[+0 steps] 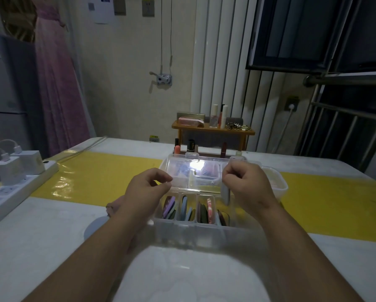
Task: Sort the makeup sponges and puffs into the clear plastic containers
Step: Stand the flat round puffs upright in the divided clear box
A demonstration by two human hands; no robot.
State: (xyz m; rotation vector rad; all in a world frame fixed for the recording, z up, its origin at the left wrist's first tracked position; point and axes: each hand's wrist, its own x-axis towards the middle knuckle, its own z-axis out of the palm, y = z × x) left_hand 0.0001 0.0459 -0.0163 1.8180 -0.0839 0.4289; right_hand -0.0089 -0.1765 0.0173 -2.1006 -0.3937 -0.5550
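Two hands work over the box. The right hand [245, 184] is curled into a loose fist, and a grey puff [225, 196] hangs edge-down below it, probably so it can slide upright into a slot like the others. The left hand [149, 186] has its thumb and forefinger nearly closed at the left corner of the lid [195, 171]. Whether it pinches that edge or holds nothing I cannot tell; steadying the lid would make sense, as it is thrown open and leans back.

Beneath both hands is the clear divided box [193, 227], with four compartments showing in its near row. The sorted puffs [210, 207] stand on edge in them, two or three to a slot, which saves room and keeps the colours readable: purple and green, blues, dark green with one pink patterned, then browns. Overlap prevents an exact count.

One round clear tub [280, 188] with pale contents sits just right of the box. One pinkish piece [113, 209] lies on the table [41, 236] beside the left forearm, seemingly unsorted. Farther left is one power strip [19, 190] carrying two chargers [8, 173].
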